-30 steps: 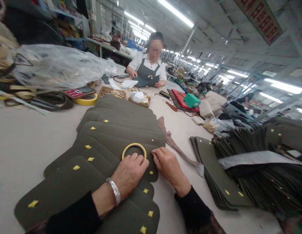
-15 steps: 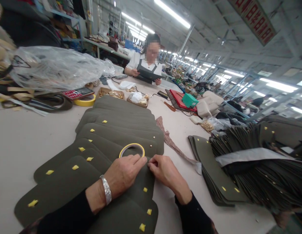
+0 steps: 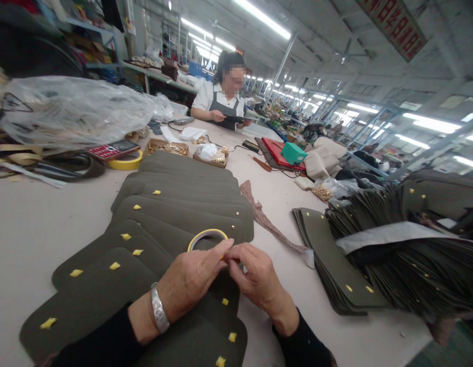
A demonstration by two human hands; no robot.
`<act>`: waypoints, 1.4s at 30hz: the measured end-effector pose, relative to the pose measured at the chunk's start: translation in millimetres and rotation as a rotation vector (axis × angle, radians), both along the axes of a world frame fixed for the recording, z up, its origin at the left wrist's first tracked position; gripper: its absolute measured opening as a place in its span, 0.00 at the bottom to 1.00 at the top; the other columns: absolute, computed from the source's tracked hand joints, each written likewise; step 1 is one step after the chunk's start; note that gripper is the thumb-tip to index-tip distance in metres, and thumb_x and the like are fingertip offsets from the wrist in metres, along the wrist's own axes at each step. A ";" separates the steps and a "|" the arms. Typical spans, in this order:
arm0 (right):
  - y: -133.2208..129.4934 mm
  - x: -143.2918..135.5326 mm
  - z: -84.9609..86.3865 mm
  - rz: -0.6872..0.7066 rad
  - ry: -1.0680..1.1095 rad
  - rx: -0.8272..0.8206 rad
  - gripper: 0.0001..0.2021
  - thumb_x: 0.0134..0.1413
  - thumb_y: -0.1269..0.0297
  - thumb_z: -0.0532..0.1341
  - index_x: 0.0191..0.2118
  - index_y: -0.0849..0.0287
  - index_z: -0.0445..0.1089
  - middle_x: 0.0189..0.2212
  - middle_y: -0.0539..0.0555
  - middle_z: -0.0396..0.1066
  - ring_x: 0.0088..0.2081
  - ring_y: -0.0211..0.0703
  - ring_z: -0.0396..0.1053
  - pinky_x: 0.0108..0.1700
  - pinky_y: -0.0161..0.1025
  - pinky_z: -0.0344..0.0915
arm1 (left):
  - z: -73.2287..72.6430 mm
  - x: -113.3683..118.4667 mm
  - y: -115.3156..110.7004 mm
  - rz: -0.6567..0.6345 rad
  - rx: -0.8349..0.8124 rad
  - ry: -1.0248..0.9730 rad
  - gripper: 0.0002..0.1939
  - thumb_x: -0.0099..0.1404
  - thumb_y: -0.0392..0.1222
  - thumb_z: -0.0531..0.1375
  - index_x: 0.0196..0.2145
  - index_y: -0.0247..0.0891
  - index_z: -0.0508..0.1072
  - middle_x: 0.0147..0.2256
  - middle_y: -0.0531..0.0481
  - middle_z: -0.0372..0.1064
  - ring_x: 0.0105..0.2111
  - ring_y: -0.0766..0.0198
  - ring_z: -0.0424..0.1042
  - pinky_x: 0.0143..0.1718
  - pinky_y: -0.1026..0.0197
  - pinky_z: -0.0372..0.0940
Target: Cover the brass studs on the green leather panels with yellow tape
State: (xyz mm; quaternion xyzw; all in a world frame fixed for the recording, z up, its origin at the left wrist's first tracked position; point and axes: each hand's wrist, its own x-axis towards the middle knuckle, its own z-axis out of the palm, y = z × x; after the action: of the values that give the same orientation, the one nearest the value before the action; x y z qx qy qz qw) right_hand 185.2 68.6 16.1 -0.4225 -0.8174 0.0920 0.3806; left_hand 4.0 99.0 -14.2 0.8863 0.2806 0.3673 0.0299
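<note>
My left hand (image 3: 190, 278), with a silver bracelet at the wrist, is closed on a roll of yellow tape (image 3: 208, 233), its ring standing up behind the fingers. Against the roll's right edge, my right hand (image 3: 257, 275) pinches thumb and forefinger together beside the left thumb. Whatever lies in that pinch is hidden. Under both hands, dark olive panels (image 3: 106, 306) with rounded corners lie fanned out in overlapping layers. Small yellow tape pieces (image 3: 114, 265) are stuck along their edges. Two small metal studs (image 3: 232, 227) show on a panel further back.
To the right stands a thick bundle of olive panels (image 3: 404, 265) with a pale band. A brown strip (image 3: 267, 224) lies between. Behind are boxes of gold hardware (image 3: 169, 148), another yellow tape roll (image 3: 125, 160) and plastic wrapping (image 3: 76, 109). A co-worker (image 3: 223, 99) holds a dark piece across the table.
My fingers have come closer together at the roll, and my left hand has turned with its fingers straighter. The co-worker's dark piece is now tilted flatter.
</note>
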 end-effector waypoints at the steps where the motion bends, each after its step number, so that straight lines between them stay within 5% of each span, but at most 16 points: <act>1: 0.2 -0.9 -1.7 -0.007 -0.009 0.029 0.08 0.58 0.76 0.54 0.37 0.58 0.69 0.30 0.53 0.72 0.32 0.41 0.68 0.36 0.37 0.65 | 0.1 -0.2 -0.5 0.001 -0.002 0.000 0.19 0.73 0.39 0.48 0.59 0.32 0.56 0.39 0.46 0.76 0.34 0.63 0.77 0.35 0.63 0.70; 6: -1.3 -5.4 -6.9 -0.099 -0.045 0.120 0.08 0.56 0.77 0.54 0.32 0.59 0.67 0.25 0.52 0.68 0.27 0.40 0.65 0.31 0.36 0.62 | 5.6 -1.5 -0.9 -0.029 -0.037 0.016 0.13 0.72 0.35 0.46 0.52 0.35 0.62 0.39 0.47 0.75 0.35 0.63 0.76 0.36 0.62 0.70; 11: -7.0 -11.2 -4.6 -0.174 -0.031 0.103 0.08 0.54 0.77 0.54 0.31 0.61 0.69 0.25 0.52 0.68 0.27 0.40 0.66 0.31 0.36 0.63 | 13.5 -1.2 0.4 0.065 -0.062 0.087 0.11 0.72 0.36 0.46 0.37 0.39 0.67 0.28 0.52 0.69 0.27 0.65 0.71 0.27 0.64 0.63; 21: 14.6 1.4 -14.3 -0.489 0.600 -0.581 0.08 0.48 0.62 0.62 0.28 0.62 0.72 0.19 0.48 0.70 0.19 0.37 0.67 0.21 0.33 0.65 | 20.3 7.5 -7.4 0.049 0.032 0.114 0.11 0.70 0.33 0.48 0.31 0.40 0.65 0.25 0.53 0.64 0.24 0.64 0.64 0.26 0.61 0.57; 29: 30.5 26.1 -29.3 -0.362 0.623 -0.684 0.13 0.48 0.56 0.65 0.31 0.64 0.73 0.23 0.52 0.73 0.22 0.36 0.68 0.26 0.33 0.67 | 11.6 4.6 15.9 0.194 -0.129 0.416 0.08 0.68 0.31 0.51 0.36 0.38 0.68 0.34 0.46 0.68 0.37 0.55 0.65 0.40 0.52 0.62; 36: 28.0 31.4 -26.9 -0.264 0.431 -0.790 0.08 0.51 0.62 0.62 0.30 0.63 0.73 0.19 0.48 0.69 0.21 0.34 0.64 0.24 0.31 0.60 | 8.8 4.2 12.0 0.146 -0.185 0.430 0.09 0.68 0.31 0.49 0.35 0.37 0.67 0.31 0.47 0.66 0.33 0.57 0.62 0.36 0.54 0.60; 42: 19.3 23.8 -22.1 -0.244 0.222 -0.684 0.06 0.51 0.70 0.60 0.29 0.62 0.75 0.23 0.49 0.73 0.26 0.36 0.67 0.28 0.31 0.61 | 5.8 4.6 10.1 0.072 -0.238 0.452 0.09 0.68 0.30 0.48 0.37 0.38 0.66 0.32 0.49 0.66 0.31 0.59 0.62 0.33 0.57 0.60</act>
State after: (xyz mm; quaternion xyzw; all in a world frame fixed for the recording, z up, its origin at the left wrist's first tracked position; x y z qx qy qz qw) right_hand 209.0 87.9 -6.0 -0.6068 -0.6369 0.3591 0.3119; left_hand 8.6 109.1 -8.4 0.9255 0.3528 0.1252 0.0574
